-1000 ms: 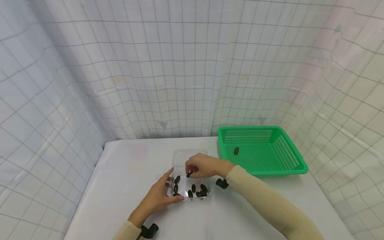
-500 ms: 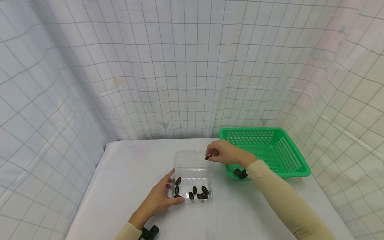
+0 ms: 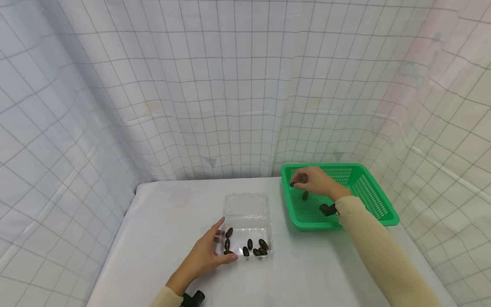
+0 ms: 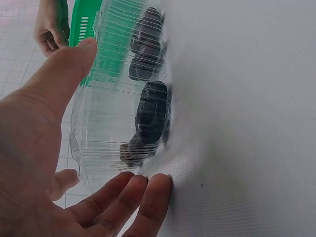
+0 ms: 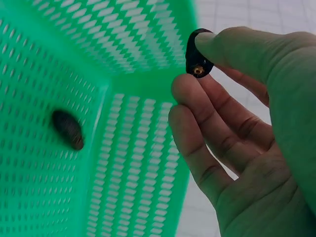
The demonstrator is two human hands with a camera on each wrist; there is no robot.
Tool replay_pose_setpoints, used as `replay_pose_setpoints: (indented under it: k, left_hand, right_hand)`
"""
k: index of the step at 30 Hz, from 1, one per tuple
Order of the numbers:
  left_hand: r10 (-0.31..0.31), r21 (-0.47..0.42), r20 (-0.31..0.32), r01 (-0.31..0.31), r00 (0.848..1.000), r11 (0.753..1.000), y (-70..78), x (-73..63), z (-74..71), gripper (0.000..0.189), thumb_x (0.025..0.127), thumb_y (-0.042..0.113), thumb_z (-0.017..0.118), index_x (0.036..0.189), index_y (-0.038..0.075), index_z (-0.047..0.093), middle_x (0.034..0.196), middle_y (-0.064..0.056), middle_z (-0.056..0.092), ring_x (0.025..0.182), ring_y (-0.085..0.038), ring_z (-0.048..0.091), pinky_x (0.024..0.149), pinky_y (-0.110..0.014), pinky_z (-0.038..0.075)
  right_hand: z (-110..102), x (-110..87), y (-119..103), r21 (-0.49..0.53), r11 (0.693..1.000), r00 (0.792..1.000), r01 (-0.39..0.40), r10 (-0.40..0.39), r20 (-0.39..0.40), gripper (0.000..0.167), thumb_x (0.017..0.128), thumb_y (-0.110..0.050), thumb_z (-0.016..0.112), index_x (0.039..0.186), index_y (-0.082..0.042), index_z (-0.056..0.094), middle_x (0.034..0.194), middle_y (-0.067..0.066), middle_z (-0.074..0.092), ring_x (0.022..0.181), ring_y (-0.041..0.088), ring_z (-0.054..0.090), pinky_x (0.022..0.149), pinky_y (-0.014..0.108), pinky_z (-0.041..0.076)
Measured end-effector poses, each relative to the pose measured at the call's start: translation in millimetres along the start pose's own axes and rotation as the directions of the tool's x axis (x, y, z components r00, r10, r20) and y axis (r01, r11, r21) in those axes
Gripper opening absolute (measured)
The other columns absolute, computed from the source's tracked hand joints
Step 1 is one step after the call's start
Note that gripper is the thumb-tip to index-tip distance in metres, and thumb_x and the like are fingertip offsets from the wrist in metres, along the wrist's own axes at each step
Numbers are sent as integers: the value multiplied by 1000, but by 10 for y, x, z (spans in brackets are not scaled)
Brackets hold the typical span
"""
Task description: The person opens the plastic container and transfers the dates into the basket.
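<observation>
My right hand (image 3: 317,181) is over the left part of a green plastic basket (image 3: 293,215), pinching a dark brown date (image 5: 191,52) between thumb and fingers. Another date (image 5: 67,129) lies on the basket floor below it. My left hand (image 3: 203,251) grips the near left corner of a clear plastic clamshell box (image 3: 247,222), thumb along the front and fingers along the left side. Several dates (image 3: 250,244) lie inside the box, most along its front and left sides. Its lid (image 3: 246,204) is folded back flat on the table.
The white-covered table (image 3: 165,221) bears the box in the middle and the basket at the back right. A white grid-patterned curtain (image 3: 230,94) encloses the back and both sides. A black wrist camera (image 3: 328,209) sits below my right wrist.
My right hand has lifted a date out of the clamshell box and carried it right, over the green basket. The left hand stays at the box corner.
</observation>
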State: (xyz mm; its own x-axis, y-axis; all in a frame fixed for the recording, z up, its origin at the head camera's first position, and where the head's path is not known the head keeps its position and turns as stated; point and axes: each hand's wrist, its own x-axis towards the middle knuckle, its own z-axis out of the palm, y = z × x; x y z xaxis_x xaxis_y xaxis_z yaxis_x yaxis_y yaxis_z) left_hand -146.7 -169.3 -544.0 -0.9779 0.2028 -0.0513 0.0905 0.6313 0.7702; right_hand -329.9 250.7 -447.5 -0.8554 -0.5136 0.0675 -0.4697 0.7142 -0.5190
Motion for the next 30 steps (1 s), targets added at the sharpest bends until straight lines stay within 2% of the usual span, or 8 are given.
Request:
replay_pose_setpoints:
  k: [3, 11, 13, 20, 25, 30]
  left_hand:
    - [-5, 2, -2, 5, 1000, 1000, 8, -7, -6, 128, 81, 39, 110, 183, 15, 38, 159, -19, 70, 136, -34, 73, 104, -55, 62]
    - [4, 9, -1, -4, 1000, 1000, 9, -7, -31, 128, 81, 41, 109, 184, 15, 37, 160, -20, 70, 136, -34, 73, 106, -57, 62]
    - [4, 8, 0, -4, 1000, 1000, 9, -5, -32, 128, 81, 41, 109, 184, 15, 37, 160, -20, 70, 137, -34, 73, 104, -55, 62]
    - [-16, -24, 19, 16, 1000, 1000, -2, -12, -14, 125, 84, 37, 108, 184, 16, 36, 161, -19, 69, 135, -34, 72, 80, -34, 59]
    - [-17, -21, 26, 17, 1000, 1000, 0, -20, -29, 125, 85, 37, 107, 185, 17, 35, 161, -20, 68, 137, -35, 72, 81, -35, 59]
    - [-8, -4, 16, 8, 1000, 1000, 11, -2, -30, 126, 84, 39, 108, 185, 17, 35, 161, -20, 69, 137, -36, 72, 83, -37, 59]
  right_hand:
    - [-13, 4, 104, -11, 1000, 1000, -23, 23, 11, 9, 108, -11, 84, 117, -10, 85, 115, 7, 88, 108, 25, 81, 99, 52, 67]
    - [22, 13, 228, -22, 996, 996, -83, 84, 22, 10, 107, -8, 82, 116, -7, 86, 114, 10, 87, 109, 29, 82, 100, 55, 67]
    - [35, 16, 241, -26, 996, 996, -86, 87, 19, 10, 107, -9, 82, 117, -7, 86, 114, 11, 87, 110, 31, 82, 102, 56, 67]
    - [63, 3, 270, -57, 993, 995, -102, 103, 8, 20, 109, -10, 81, 126, -2, 84, 122, 17, 86, 119, 40, 80, 107, 62, 65]
    - [74, -3, 229, -62, 993, 995, -104, 104, 0, 27, 110, -10, 80, 134, 2, 81, 129, 21, 84, 127, 44, 78, 110, 64, 63]
    - [53, -19, 174, -69, 994, 996, -86, 85, -28, 26, 110, -12, 79, 133, 1, 82, 127, 19, 84, 126, 45, 78, 108, 63, 63]
